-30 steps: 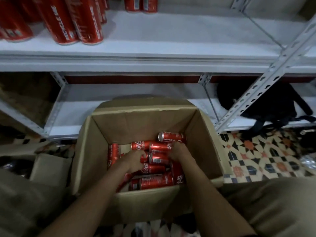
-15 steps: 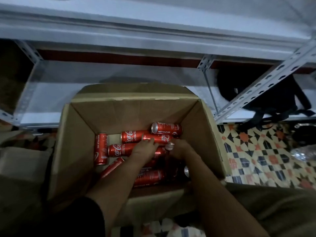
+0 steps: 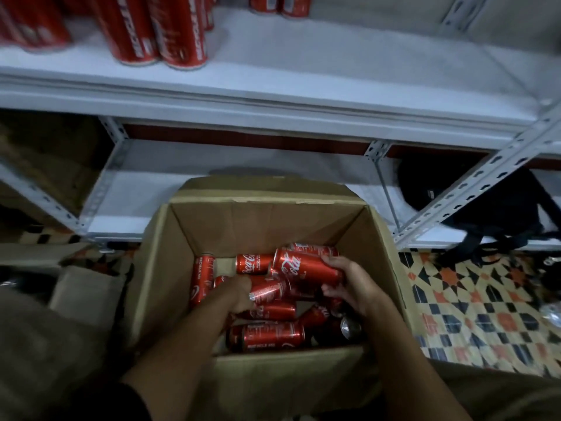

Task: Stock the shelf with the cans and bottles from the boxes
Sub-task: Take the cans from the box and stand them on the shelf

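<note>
right hand (image 3: 352, 287) grasps one can (image 3: 306, 268) | left hand (image 3: 239, 294) grasps another can (image 3: 268, 292) | box (image 3: 261, 378): roughly eight loose

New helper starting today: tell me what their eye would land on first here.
First, the open cardboard box at centre, with red cans lying jumbled inside. Both hands are in it: the right hand grips a red can lifted above the pile, the left hand grips another can. Above, tall red cans stand on the white shelf.
</note>
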